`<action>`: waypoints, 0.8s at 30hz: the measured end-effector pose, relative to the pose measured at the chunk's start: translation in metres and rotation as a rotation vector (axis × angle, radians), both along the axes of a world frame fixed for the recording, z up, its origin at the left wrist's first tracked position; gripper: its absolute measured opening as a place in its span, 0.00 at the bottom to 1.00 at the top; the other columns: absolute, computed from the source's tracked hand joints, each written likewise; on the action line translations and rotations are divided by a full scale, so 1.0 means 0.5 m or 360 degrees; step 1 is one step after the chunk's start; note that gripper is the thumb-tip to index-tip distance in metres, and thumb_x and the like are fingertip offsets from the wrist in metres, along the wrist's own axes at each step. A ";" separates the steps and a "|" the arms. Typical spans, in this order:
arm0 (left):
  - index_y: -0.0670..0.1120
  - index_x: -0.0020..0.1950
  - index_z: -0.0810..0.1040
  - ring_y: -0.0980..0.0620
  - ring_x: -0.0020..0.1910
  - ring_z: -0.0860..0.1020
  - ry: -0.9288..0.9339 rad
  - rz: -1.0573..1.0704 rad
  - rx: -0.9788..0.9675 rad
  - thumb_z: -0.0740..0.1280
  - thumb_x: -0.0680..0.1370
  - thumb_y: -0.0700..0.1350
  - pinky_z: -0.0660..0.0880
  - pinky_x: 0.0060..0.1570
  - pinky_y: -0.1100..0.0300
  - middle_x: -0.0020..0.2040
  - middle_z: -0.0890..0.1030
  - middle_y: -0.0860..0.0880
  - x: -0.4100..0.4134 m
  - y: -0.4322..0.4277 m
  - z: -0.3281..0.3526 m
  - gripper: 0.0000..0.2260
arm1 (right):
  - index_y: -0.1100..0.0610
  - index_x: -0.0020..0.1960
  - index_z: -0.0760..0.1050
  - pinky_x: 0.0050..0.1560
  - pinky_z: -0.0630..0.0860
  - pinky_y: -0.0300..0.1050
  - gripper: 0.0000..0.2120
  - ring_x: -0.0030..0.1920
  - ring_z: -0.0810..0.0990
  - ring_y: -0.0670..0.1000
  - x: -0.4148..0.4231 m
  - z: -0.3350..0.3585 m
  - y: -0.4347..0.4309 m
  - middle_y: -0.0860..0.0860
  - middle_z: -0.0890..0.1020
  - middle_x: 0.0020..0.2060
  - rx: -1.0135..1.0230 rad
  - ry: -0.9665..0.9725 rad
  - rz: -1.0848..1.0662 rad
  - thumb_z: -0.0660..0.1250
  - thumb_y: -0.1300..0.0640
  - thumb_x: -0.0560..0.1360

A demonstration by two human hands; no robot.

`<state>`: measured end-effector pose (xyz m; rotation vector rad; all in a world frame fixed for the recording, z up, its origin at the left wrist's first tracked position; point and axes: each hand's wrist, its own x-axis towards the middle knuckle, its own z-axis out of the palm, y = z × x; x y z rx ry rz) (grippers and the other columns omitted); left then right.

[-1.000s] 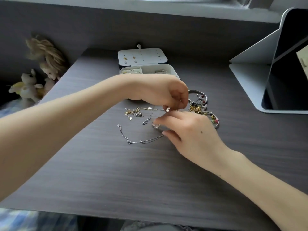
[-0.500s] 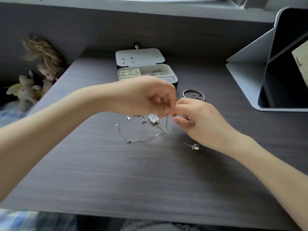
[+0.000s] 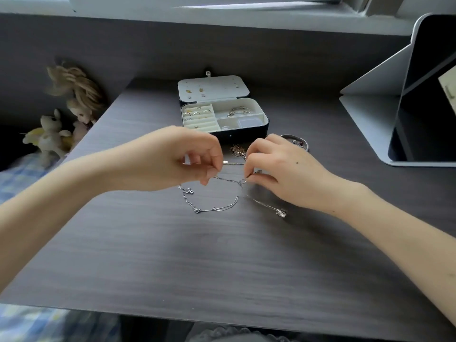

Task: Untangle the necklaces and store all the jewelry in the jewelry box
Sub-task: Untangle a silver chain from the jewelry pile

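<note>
From the head camera: mid-untangling, necklaces not yet boxed (a judgement). Pinches the knotted silver necklaces (image 3: 229,180) with left hand (image 3: 195,164) and right hand (image 3: 281,174), fingertips closed on chain, a short taut stretch between, loops trailing on the desk (image 3: 222,255). Just behind, open: jewelry box (image 3: 241,135). Next, probably: tease the knot apart gently, no yanking.

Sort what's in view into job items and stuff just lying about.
Job: silver necklaces, pinched by left hand and right hand; gold chain; bangle; open jewelry box.
Lying about: doll, toy pony, propped tablet.
</note>
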<state>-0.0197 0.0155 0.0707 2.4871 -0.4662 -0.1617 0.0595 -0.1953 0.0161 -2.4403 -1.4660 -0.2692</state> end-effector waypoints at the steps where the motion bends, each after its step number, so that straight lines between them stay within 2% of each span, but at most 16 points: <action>1: 0.52 0.42 0.77 0.58 0.34 0.74 0.0002 0.0030 -0.0018 0.66 0.75 0.40 0.67 0.30 0.71 0.36 0.81 0.57 -0.002 0.005 -0.005 0.07 | 0.56 0.41 0.77 0.39 0.74 0.50 0.05 0.42 0.74 0.54 -0.003 0.007 -0.004 0.51 0.79 0.43 0.0025 0.0013 -0.0019 0.64 0.56 0.72; 4: 0.49 0.43 0.78 0.58 0.32 0.74 0.0000 0.0111 -0.0112 0.67 0.76 0.38 0.67 0.29 0.71 0.36 0.81 0.56 -0.005 0.011 -0.017 0.06 | 0.58 0.42 0.76 0.41 0.66 0.38 0.05 0.38 0.70 0.46 -0.015 0.033 -0.023 0.45 0.77 0.37 0.0112 0.0120 -0.0064 0.64 0.58 0.74; 7: 0.47 0.44 0.79 0.58 0.33 0.73 -0.0002 0.0160 -0.0252 0.67 0.76 0.38 0.69 0.31 0.65 0.35 0.81 0.55 -0.003 0.013 -0.022 0.05 | 0.56 0.46 0.75 0.41 0.66 0.32 0.02 0.38 0.72 0.41 -0.032 0.055 -0.041 0.38 0.72 0.34 0.0110 0.0306 -0.0119 0.64 0.60 0.76; 9: 0.48 0.44 0.80 0.59 0.33 0.73 -0.0024 0.0136 -0.0299 0.68 0.77 0.41 0.69 0.32 0.67 0.35 0.80 0.56 -0.002 0.010 -0.022 0.03 | 0.55 0.46 0.74 0.41 0.66 0.29 0.02 0.37 0.72 0.38 -0.038 0.063 -0.045 0.37 0.72 0.34 0.0112 0.0347 -0.0115 0.63 0.59 0.77; 11: 0.49 0.44 0.81 0.60 0.32 0.72 -0.0041 0.0110 -0.0308 0.68 0.76 0.42 0.67 0.32 0.72 0.34 0.79 0.57 -0.001 0.005 -0.020 0.03 | 0.54 0.46 0.74 0.41 0.65 0.28 0.05 0.38 0.73 0.40 -0.041 0.067 -0.044 0.38 0.73 0.34 0.0124 0.0346 -0.0127 0.60 0.56 0.76; 13: 0.48 0.44 0.82 0.60 0.28 0.70 -0.0056 0.0094 -0.0286 0.69 0.75 0.42 0.64 0.30 0.73 0.28 0.74 0.59 -0.002 -0.002 -0.018 0.02 | 0.55 0.46 0.75 0.42 0.66 0.28 0.07 0.39 0.73 0.44 -0.044 0.070 -0.044 0.40 0.74 0.35 0.0142 0.0335 -0.0131 0.59 0.55 0.75; 15: 0.48 0.43 0.82 0.60 0.26 0.67 -0.0093 0.0094 -0.0226 0.71 0.74 0.42 0.61 0.28 0.73 0.24 0.70 0.60 -0.004 -0.007 -0.020 0.02 | 0.56 0.46 0.75 0.42 0.65 0.26 0.07 0.40 0.73 0.43 -0.049 0.075 -0.043 0.40 0.75 0.35 0.0174 0.0324 -0.0118 0.59 0.55 0.75; 18: 0.52 0.41 0.81 0.59 0.28 0.69 -0.0153 0.0094 -0.0235 0.71 0.74 0.50 0.63 0.29 0.72 0.28 0.75 0.58 -0.006 -0.009 -0.023 0.04 | 0.55 0.47 0.77 0.40 0.66 0.26 0.07 0.38 0.73 0.38 -0.057 0.086 -0.048 0.40 0.76 0.36 0.0238 0.0333 -0.0103 0.61 0.56 0.75; 20: 0.53 0.41 0.81 0.57 0.31 0.73 -0.0204 0.0053 -0.0241 0.67 0.73 0.58 0.67 0.32 0.70 0.34 0.78 0.54 -0.007 -0.009 -0.020 0.10 | 0.55 0.46 0.77 0.39 0.66 0.26 0.06 0.36 0.72 0.37 -0.061 0.099 -0.054 0.40 0.77 0.36 0.0290 0.0316 -0.0103 0.62 0.57 0.75; 24: 0.53 0.41 0.80 0.58 0.34 0.73 -0.0293 0.0047 -0.0304 0.63 0.71 0.60 0.69 0.34 0.66 0.37 0.78 0.53 0.004 -0.016 0.013 0.13 | 0.55 0.45 0.78 0.39 0.65 0.24 0.04 0.36 0.73 0.36 -0.066 0.144 -0.066 0.39 0.77 0.36 0.0386 0.0247 -0.0135 0.64 0.58 0.75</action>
